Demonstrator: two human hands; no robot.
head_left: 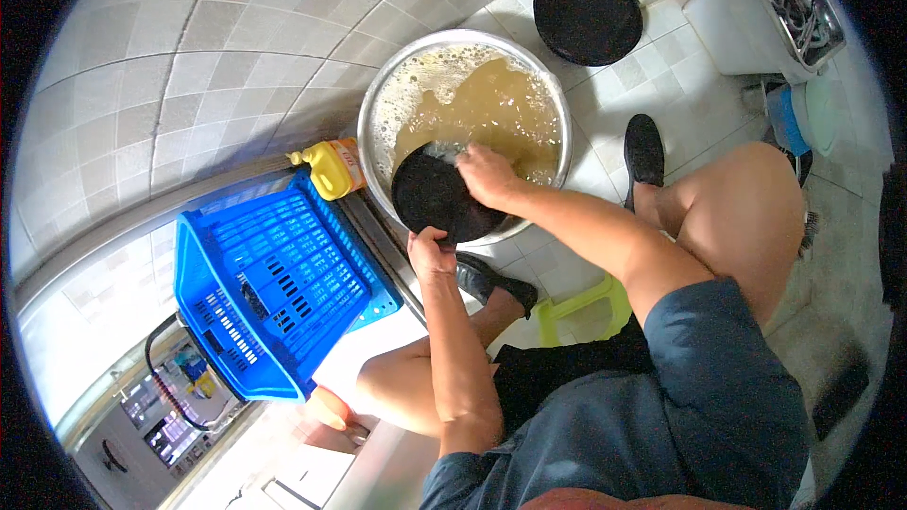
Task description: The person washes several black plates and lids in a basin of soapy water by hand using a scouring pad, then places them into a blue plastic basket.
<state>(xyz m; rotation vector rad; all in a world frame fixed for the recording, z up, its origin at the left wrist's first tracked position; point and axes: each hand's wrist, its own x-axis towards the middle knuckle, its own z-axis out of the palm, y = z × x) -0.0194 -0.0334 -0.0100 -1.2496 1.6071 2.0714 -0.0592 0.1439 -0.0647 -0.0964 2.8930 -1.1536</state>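
Note:
A round black pan (436,196) is held tilted over the near side of a wide metal basin (371,99), overlapping its rim. My left hand (432,253) grips the pan's near edge, fingers closed on it. At the pan's upper right, my right hand (487,177) is closed and presses a greyish scouring pad (442,152) to the pan; the fingers partly hide the pad and its material is unclear. Murky brown water (496,109) with whitish foam fills much of the basin.
Another round black pan (588,17) lies on the tiled floor beyond the basin. Left of the basin stand a yellow jug (333,170) and a blue plastic crate (274,288). A green stool (590,307) is below me. At far right, a white bin (732,28) bears a tray of metal utensils.

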